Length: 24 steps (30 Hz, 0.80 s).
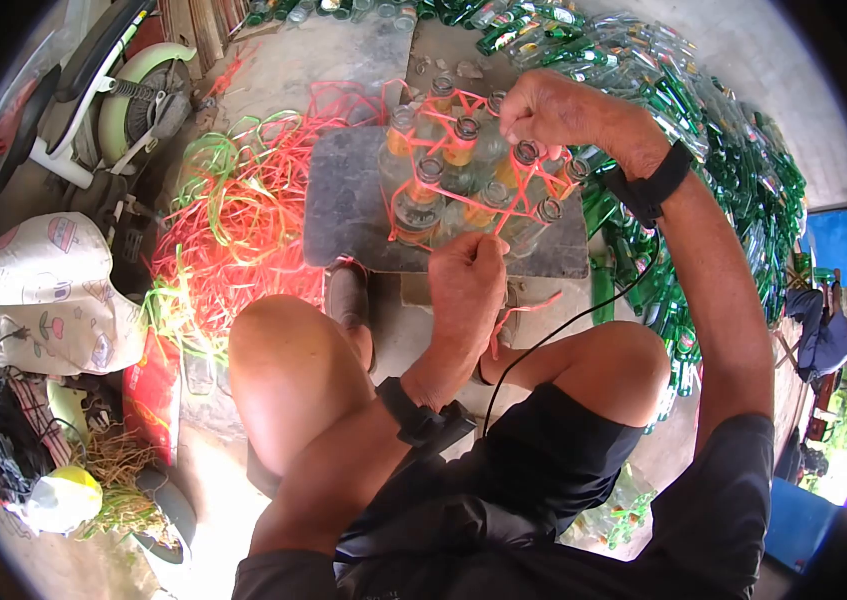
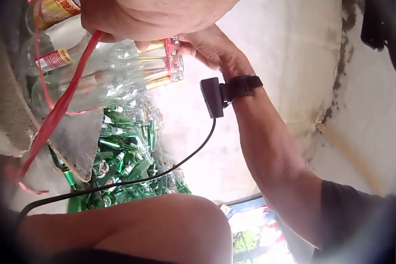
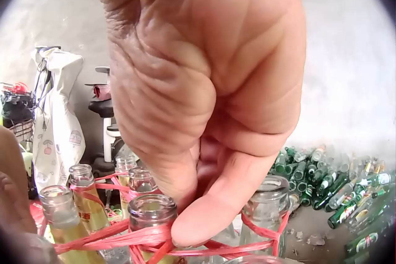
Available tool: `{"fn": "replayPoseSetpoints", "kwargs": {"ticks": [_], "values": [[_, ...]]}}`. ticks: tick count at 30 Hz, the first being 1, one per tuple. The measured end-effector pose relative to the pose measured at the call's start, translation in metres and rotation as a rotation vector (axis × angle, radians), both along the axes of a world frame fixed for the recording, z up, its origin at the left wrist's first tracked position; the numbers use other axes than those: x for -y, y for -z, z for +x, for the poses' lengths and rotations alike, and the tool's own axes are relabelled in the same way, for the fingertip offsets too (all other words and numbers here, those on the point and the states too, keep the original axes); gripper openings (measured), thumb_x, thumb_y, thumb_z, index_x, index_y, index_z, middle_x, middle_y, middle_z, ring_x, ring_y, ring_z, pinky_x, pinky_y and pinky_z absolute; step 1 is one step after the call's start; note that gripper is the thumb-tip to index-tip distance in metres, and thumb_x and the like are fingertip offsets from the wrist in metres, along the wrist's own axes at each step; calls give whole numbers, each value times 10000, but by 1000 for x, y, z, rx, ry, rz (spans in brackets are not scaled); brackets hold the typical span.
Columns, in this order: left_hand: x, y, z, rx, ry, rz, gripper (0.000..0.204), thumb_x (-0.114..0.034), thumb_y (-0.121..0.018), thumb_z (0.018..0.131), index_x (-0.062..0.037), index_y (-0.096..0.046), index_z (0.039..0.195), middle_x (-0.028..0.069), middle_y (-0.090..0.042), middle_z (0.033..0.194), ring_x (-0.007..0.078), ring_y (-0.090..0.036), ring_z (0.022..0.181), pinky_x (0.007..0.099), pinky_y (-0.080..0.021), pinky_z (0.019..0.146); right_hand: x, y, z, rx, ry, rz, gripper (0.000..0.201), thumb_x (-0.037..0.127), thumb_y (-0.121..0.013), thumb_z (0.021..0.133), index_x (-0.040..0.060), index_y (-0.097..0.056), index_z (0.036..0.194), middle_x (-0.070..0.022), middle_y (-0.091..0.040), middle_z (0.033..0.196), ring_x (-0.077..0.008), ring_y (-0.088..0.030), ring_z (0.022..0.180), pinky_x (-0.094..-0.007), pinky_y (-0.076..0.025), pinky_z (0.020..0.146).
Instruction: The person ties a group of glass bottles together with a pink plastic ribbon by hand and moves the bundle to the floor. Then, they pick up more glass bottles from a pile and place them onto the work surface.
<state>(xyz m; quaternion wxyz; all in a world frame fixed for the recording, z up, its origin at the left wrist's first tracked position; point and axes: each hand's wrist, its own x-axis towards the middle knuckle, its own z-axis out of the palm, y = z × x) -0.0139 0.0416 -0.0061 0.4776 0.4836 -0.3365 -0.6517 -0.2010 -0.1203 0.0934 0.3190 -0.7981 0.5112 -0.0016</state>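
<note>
A bundle of clear glass bottles [image 1: 417,212] stands upright on a dark grey slab [image 1: 343,205], red plastic strap [image 1: 508,212] looped around the necks and sides. At the bundle's near side, my left hand [image 1: 468,278] has curled fingers gripping the strap; a loose length [image 2: 60,100] hangs from it in the left wrist view. My right hand [image 1: 555,108] is over the far right bottles, fingers bent. Seen from the right wrist, its thumb [image 3: 207,217] pinches the strap right beside a bottle neck [image 3: 153,209]; the other fingertips are hidden.
A tangled heap of red and green straps [image 1: 238,220] lies left of the slab. Many green bottles [image 1: 663,110] are piled behind and to the right. A black cable [image 1: 568,325] runs from the right wrist camera across the lap. A scooter [image 1: 108,100] stands at far left.
</note>
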Motion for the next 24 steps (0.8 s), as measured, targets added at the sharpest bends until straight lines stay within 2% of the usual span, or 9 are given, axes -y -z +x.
{"fn": "replayPoseSetpoints", "kwargs": {"ticks": [3,6,8,9,11,12,14,17,24], "values": [[-1,-1,5,-82,37,30,191,-138,-668,963,5,-772,890,-113,-470,646,-4,-351,587,247,-236,522,-1,0,-1,10,-53,-38,189,61,-554,867,-36,-714,842,-131,-700,664,-183,-710,549,-320,-564,510],[2,0,7,-93,15,23,211,-156,-674,984,-15,-742,842,-118,-452,649,-8,-326,591,247,-222,517,-4,4,-2,64,23,-43,154,63,-579,849,-29,-686,789,-148,-672,642,-251,-690,543,-360,-541,519],[4,-2,9,-61,45,-58,221,-90,-603,983,43,-707,839,-47,-515,619,17,-410,563,261,-316,480,-1,11,-11,31,-231,-295,148,100,-635,891,-34,-678,843,-116,-648,678,-233,-665,622,-384,-513,577],[6,-1,9,-60,44,-58,221,-90,-603,983,43,-707,839,-47,-515,619,17,-410,563,261,-316,480,-6,16,-14,32,-231,-294,148,100,-635,891,-34,-678,843,-116,-648,678,-233,-665,622,-384,-513,577],[8,3,8,52,35,-144,245,-122,-616,993,44,-689,828,-48,-514,618,27,-420,578,274,-335,496,-27,23,-16,77,-173,-705,152,134,-679,892,-16,-673,918,-138,-636,760,-289,-672,736,-415,-508,668],[10,5,9,52,36,-144,245,-122,-616,993,44,-689,828,-48,-514,618,27,-420,578,274,-335,496,-40,20,-12,77,-172,-705,152,134,-679,892,-16,-673,918,-138,-636,760,-289,-672,736,-415,-508,668],[12,10,14,88,78,-172,238,-126,-621,983,59,-697,854,-36,-514,614,42,-436,592,285,-365,519,-78,10,2,95,122,-651,168,142,-711,883,4,-670,969,-150,-647,866,-320,-666,809,-418,-523,723],[15,18,14,161,38,-217,228,-128,-631,966,66,-711,875,-17,-522,609,51,-450,601,288,-384,534,-123,12,26,143,247,-594,163,122,-737,860,7,-660,947,-157,-658,928,-334,-654,791,-430,-535,726],[23,8,24,217,107,-169,226,-121,-636,938,79,-718,873,5,-550,605,56,-465,596,297,-396,537,-134,38,33,118,184,-781,185,101,-808,770,48,-670,882,-113,-650,902,-345,-628,959,-445,-528,840]]}}
